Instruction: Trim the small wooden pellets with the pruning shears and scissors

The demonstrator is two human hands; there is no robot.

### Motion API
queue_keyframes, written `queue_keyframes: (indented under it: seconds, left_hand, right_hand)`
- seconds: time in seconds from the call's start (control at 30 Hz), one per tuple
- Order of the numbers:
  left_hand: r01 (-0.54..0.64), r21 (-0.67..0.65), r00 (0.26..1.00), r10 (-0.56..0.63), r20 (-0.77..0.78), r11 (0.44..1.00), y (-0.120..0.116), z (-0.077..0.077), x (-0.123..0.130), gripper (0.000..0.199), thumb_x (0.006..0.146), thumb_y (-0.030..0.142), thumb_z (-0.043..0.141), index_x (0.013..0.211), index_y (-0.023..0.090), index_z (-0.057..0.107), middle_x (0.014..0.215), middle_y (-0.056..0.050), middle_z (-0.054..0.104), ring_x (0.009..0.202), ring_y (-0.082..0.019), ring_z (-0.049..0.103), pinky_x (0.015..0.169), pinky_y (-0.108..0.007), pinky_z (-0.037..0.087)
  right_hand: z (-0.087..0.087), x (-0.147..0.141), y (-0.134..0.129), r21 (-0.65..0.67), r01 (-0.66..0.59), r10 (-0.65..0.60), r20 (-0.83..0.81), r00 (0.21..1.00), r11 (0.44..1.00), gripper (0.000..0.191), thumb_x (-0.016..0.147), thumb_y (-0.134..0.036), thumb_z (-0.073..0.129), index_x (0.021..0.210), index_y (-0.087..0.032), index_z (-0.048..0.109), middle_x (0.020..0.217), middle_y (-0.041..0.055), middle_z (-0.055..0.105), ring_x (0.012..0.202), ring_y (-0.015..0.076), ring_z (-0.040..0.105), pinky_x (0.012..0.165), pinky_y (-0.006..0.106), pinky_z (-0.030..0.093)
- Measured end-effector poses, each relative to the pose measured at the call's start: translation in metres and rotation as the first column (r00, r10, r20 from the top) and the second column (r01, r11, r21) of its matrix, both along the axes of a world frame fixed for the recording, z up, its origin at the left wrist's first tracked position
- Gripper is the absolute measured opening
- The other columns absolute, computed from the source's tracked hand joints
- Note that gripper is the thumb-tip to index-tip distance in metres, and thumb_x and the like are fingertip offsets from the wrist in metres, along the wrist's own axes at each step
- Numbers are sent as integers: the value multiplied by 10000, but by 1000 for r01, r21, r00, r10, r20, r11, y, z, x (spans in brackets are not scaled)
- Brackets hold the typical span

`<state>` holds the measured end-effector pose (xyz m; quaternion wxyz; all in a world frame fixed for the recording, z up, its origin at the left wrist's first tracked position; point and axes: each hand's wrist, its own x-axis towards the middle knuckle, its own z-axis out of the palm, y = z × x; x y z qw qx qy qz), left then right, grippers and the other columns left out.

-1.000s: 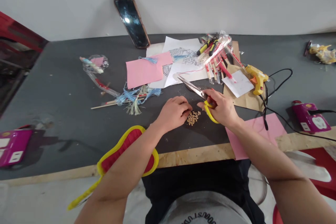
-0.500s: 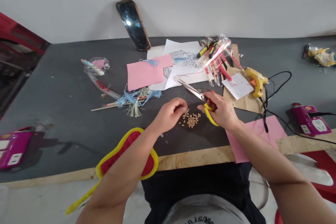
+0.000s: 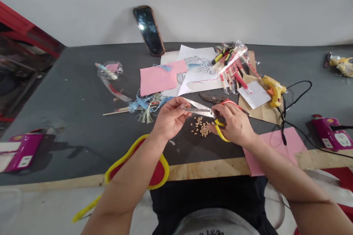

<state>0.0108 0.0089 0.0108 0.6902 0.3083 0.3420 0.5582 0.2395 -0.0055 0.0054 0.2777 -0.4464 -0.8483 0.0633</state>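
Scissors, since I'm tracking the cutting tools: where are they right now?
In the head view, just right of centre: the right hand holds the scissors by the yellow handle, open blades toward the left hand, near the small tan pieces.

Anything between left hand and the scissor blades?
Nothing visible: the left hand is right up at the open scissor blades, the handles held in the right hand. The small tan pieces lie lower in view, on the tabletop.
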Motion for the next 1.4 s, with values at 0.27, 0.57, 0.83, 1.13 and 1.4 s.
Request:
queue_keyframes:
  seconds: [0.27,0.57,0.83,1.13,1.4]
  left_hand:
    - [-25,26,1000,25,-7,999,-2,-4,4,312,639,124,862,881,192,677,677,41,602,608,-94,597,612,-216,560]
    - [-39,35,999,40,-35,999,0,-7,6,338,620,115,870,886,190,676,657,54,598,597,-89,616,615,-198,565]
    - [-27,80,999,28,-22,996,0,-9,6,315,638,151,906,829,182,657,717,36,680,633,-89,653,642,-192,574]
    - [-28,102,999,32,-35,994,2,-9,4,456,598,137,940,808,204,541,677,59,694,616,-105,679,631,-200,587]
    - [-39,116,994,50,-93,992,1,-11,4,493,613,150,938,813,209,491,683,62,692,617,-104,679,633,-204,582]
  right_hand:
    - [-8,-2,1,41,29,-31,53,998,999,439,921,-556,625,1165,-191,643,939,90,716,852,249,667,741,357,498]
    - [-7,-3,0,-21,29,-29,27,999,999,438,943,-573,607,1157,-194,657,931,72,732,808,229,678,702,331,484]
    - [-7,-2,0,-46,36,-35,23,999,998,416,954,-543,601,1168,-191,662,947,71,734,835,228,686,705,315,484]
    - [-9,-1,1,38,37,-39,48,998,999,420,969,-523,583,1174,-171,688,932,68,740,816,221,699,681,307,481]
    - [-8,-1,0,4,48,-48,69,996,999,384,959,-494,599,1167,-190,710,933,61,750,822,205,695,674,295,475]
